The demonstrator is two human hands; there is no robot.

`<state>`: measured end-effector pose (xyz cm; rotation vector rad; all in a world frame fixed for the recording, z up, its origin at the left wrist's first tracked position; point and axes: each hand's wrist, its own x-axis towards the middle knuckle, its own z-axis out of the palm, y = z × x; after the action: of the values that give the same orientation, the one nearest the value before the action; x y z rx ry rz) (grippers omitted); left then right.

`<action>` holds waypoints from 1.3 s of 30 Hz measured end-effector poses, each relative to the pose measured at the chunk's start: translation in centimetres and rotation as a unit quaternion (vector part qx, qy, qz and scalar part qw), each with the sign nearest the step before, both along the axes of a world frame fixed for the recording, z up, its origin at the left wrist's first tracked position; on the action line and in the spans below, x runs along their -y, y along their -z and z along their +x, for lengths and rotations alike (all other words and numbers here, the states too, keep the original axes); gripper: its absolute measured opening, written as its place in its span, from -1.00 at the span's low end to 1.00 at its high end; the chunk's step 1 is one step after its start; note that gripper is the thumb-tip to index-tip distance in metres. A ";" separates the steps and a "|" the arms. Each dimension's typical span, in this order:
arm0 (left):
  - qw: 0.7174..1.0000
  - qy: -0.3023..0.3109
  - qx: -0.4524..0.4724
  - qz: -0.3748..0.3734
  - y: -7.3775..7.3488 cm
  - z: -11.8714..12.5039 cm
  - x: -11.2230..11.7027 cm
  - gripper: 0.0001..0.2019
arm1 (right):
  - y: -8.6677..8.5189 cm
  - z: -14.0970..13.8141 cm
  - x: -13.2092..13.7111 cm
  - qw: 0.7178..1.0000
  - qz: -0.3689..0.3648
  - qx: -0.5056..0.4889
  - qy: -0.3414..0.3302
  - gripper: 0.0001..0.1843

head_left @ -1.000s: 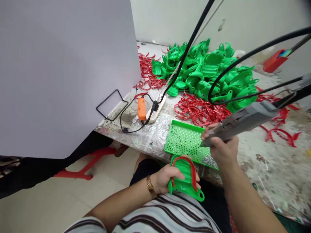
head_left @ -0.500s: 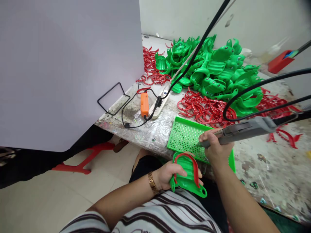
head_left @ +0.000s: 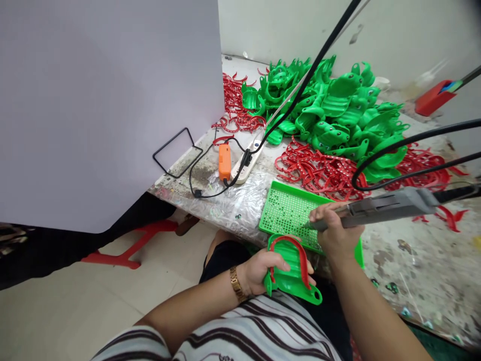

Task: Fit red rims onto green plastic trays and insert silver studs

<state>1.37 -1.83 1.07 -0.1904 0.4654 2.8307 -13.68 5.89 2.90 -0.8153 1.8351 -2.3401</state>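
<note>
Left hand (head_left: 261,271) gripping green plastic tray (head_left: 291,283)

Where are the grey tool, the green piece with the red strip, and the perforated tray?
Grey tool (head_left: 387,209), head view, on its barrel.
Green piece (head_left: 291,281), head view, on its green body below the red strip.
Perforated tray (head_left: 291,187), head view, on its upper rim.

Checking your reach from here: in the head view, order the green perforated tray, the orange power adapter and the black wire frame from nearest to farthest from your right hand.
From the right hand:
1. Green perforated tray: just left of and under the hand.
2. Orange power adapter: farther left, beyond the tray.
3. Black wire frame: farthest left, at the table's edge.
</note>
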 end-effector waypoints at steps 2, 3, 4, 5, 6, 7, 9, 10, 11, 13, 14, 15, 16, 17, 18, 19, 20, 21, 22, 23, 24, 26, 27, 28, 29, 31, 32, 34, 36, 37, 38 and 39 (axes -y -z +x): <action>1.000 0.004 -0.002 -0.002 0.0 0.2 -0.1 -0.53 | -1.5 0.3 -0.3 0.999 -0.041 -0.008 -0.010 -0.72; 1.000 0.010 -0.001 -0.006 0.1 0.2 -0.2 -0.55 | -2.4 0.6 -0.5 0.998 -0.058 -0.013 -0.017 -0.70; 1.000 0.020 0.001 -0.011 0.2 0.3 -0.3 -0.58 | -3.4 1.0 -0.7 0.997 -0.074 -0.017 -0.026 -0.68; 0.999 0.029 0.003 -0.016 0.3 0.3 -0.4 -0.60 | -4.4 1.4 -1.0 0.996 -0.085 -0.018 -0.037 -0.66; 0.999 0.036 0.005 -0.021 0.3 0.3 -0.5 -0.61 | -5.4 1.9 -1.4 0.994 -0.095 -0.014 -0.052 -0.65; 0.999 0.040 0.010 -0.026 0.4 0.3 -0.7 -0.61 | -6.3 2.4 -1.7 0.993 -0.102 -0.008 -0.066 -0.64; 0.998 0.048 0.026 -0.036 0.3 0.1 -1.0 -0.60 | -7.7 3.6 -2.3 0.990 -0.108 0.009 -0.091 -0.62; 0.997 0.053 0.034 -0.041 0.2 0.1 -1.1 -0.60 | -8.1 4.1 -2.5 0.989 -0.107 0.013 -0.099 -0.60; 0.997 0.055 0.040 -0.045 0.1 0.0 -1.2 -0.60 | -8.3 4.6 -2.6 0.989 -0.106 0.013 -0.106 -0.58; 0.996 0.058 0.040 -0.048 -0.2 -0.1 -1.3 -0.61 | -8.5 5.2 -2.7 0.987 -0.106 0.007 -0.118 -0.57; 0.997 0.057 0.035 -0.050 -0.4 -0.1 -1.4 -0.62 | -8.4 5.3 -2.6 0.987 -0.106 0.003 -0.124 -0.57; 0.997 0.055 0.031 -0.052 -0.5 0.0 -1.4 -0.62 | -8.3 5.4 -2.5 0.986 -0.106 -0.003 -0.130 -0.56; 0.996 0.056 0.029 -0.055 -0.6 0.0 -1.5 -0.62 | -8.1 5.4 -2.4 0.985 -0.105 -0.007 -0.134 -0.55; 0.996 0.058 0.029 -0.059 -0.7 0.0 -1.5 -0.62 | -8.0 5.4 -2.4 0.985 -0.104 -0.009 -0.136 -0.55; 0.996 0.060 0.028 -0.064 -0.8 0.1 -1.6 -0.61 | -7.8 5.3 -2.3 0.985 -0.103 -0.009 -0.138 -0.54; 0.996 0.060 0.026 -0.067 -0.8 0.1 -1.6 -0.61 | -7.7 5.3 -2.2 0.985 -0.104 -0.008 -0.139 -0.53; 0.996 0.059 0.022 -0.068 -0.9 0.1 -1.6 -0.60 | -7.6 5.2 -2.2 0.985 -0.104 -0.005 -0.140 -0.53; 0.996 0.057 0.017 -0.068 -0.9 0.1 -1.7 -0.59 | -7.5 5.2 -2.2 0.984 -0.103 -0.004 -0.142 -0.54; 0.996 0.053 0.014 -0.067 -0.9 0.1 -1.7 -0.58 | -7.4 5.1 -2.2 0.984 -0.103 -0.003 -0.145 -0.55; 0.996 0.051 0.012 -0.066 -0.9 0.1 -1.8 -0.57 | -7.3 5.1 -2.3 0.983 -0.104 -0.005 -0.149 -0.57; 0.997 0.049 0.011 -0.065 -0.9 0.2 -1.8 -0.55 | -7.2 5.1 -2.4 0.982 -0.106 -0.007 -0.154 -0.59; 0.997 0.044 0.012 -0.068 -0.9 0.2 -1.9 -0.53 | -7.0 5.0 -2.5 0.980 -0.109 -0.009 -0.163 -0.62; 0.997 0.041 0.011 -0.070 -0.9 0.2 -1.9 -0.52 | -6.9 5.0 -2.5 0.980 -0.111 -0.008 -0.165 -0.63; 0.997 0.038 0.009 -0.070 -0.9 0.1 -2.0 -0.52 | -6.8 5.0 -2.5 0.980 -0.113 -0.007 -0.164 -0.63; 0.997 0.035 0.009 -0.072 -0.9 0.1 -2.0 -0.51 | -6.7 4.9 -2.5 0.980 -0.115 -0.007 -0.163 -0.64; 0.996 0.037 0.015 -0.076 -0.9 0.1 -2.0 -0.51 | -6.6 4.9 -2.5 0.979 -0.119 -0.011 -0.163 -0.65; 0.996 0.042 0.020 -0.078 -1.0 0.1 -2.0 -0.51 | -6.6 4.9 -2.4 0.979 -0.120 -0.014 -0.165 -0.66; 0.995 0.047 0.031 -0.083 -1.0 0.1 -2.0 -0.51 | -6.7 4.9 -2.4 0.978 -0.117 -0.014 -0.171 -0.70; 0.995 0.046 0.031 -0.085 -0.9 0.1 -2.0 -0.50 | -6.7 4.9 -2.3 0.979 -0.108 -0.013 -0.171 -0.74; 0.995 0.045 0.028 -0.084 -0.9 0.1 -2.1 -0.49 | -6.7 4.9 -2.3 0.980 -0.104 -0.015 -0.170 -0.75; 0.995 0.047 0.024 -0.082 -0.8 0.1 -2.1 -0.49 | -6.6 5.0 -2.3 0.980 -0.103 -0.017 -0.169 -0.77; 0.995 0.051 0.021 -0.080 -0.8 0.1 -2.1 -0.49 | -6.6 5.0 -2.3 0.980 -0.103 -0.019 -0.167 -0.78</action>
<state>1.47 0.26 1.87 -0.2484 0.6742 2.6860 -8.70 8.20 9.45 -1.0995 1.3500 -2.3287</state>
